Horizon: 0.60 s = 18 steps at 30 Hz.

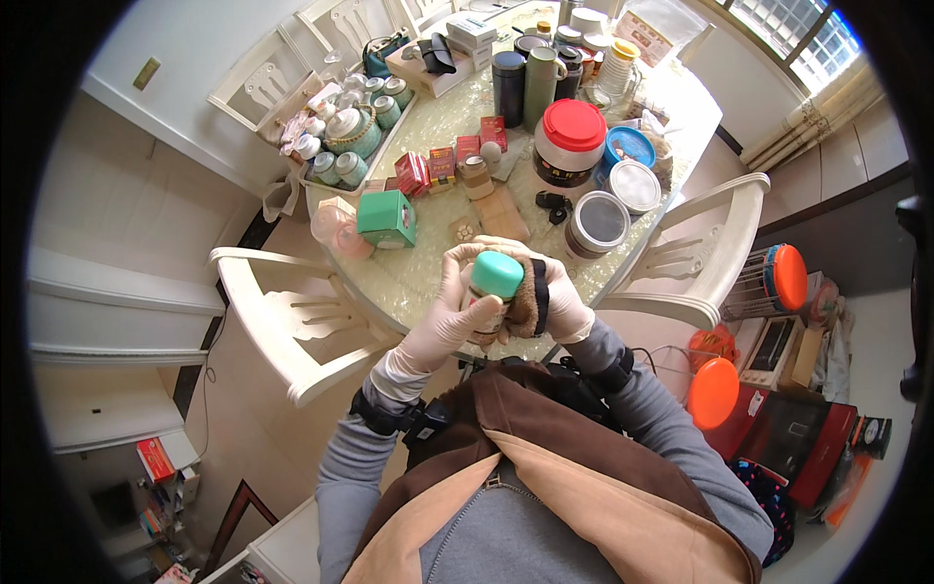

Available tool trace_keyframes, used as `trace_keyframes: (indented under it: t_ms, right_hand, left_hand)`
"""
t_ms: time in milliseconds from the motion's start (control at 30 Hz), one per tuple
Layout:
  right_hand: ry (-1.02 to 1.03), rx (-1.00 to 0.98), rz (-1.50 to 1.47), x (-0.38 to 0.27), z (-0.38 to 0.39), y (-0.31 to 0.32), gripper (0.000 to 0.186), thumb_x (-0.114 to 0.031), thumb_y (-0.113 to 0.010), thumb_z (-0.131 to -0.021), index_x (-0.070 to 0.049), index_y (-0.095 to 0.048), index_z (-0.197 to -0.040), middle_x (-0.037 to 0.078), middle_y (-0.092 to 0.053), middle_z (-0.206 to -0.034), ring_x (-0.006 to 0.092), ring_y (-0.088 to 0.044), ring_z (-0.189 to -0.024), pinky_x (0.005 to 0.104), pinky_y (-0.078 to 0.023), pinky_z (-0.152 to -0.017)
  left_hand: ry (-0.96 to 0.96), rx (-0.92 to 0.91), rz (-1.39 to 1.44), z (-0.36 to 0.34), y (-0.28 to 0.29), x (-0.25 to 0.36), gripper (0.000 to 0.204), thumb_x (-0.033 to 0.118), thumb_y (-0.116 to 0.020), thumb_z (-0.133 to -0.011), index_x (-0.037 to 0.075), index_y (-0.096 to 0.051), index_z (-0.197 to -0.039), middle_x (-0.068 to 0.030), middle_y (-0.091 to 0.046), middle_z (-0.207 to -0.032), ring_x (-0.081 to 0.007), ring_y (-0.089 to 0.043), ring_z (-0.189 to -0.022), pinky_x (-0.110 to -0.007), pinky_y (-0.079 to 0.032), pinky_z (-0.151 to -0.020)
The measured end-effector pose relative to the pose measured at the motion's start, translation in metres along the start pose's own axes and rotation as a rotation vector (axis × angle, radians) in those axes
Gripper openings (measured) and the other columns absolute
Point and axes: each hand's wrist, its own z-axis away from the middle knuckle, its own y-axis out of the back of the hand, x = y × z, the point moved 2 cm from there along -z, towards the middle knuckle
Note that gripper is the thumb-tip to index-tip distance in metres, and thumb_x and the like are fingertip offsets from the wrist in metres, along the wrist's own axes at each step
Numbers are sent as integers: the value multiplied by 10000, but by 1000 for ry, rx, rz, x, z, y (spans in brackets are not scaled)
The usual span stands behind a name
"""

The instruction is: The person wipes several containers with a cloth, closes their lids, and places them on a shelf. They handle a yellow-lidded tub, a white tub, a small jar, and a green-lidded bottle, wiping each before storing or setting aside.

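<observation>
Both my hands wear thin whitish gloves and meet at the table's near edge. My left hand is closed round a small bottle with a mint-green cap, its fingers wrapped along the far side and its thumb on the near side. My right hand is closed on a brown fuzzy cloth with a dark band, pressed against the bottle's right side. Most of the bottle's body is hidden by the fingers and cloth. Just beyond my hands lie a flat brown packet and a small patterned square piece.
A green box and a pinkish clear container stand left. Several small red boxes, a red-lidded tub and a grey-lidded canister are farther back. White chairs flank the table.
</observation>
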Motion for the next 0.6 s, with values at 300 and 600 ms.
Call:
trace_keyframes:
  t_ms: [300,600]
  right_hand:
    - [121,146,105,-4,-8,-8,365,-15,-646,-812,7,-603,-1174,36,-655,-1013,58,-594,-805,213,-509,-713]
    - [96,154,-88,-3,-13,-18,254,19,-640,-765,-6,-605,-1016,52,-647,-1009,98,-593,-861,245,-493,-772]
  left_hand:
    - [-340,258,-382,2,-6,4,453,332,-514,-978,44,-405,-1309,-65,-488,-1175,-76,-488,-1012,-250,-414,-883]
    - [-229,361,69,-5,-8,13,564,525,-466,-945,2,-447,-1157,-85,-546,-1023,-117,-574,-887,-255,-498,-778]
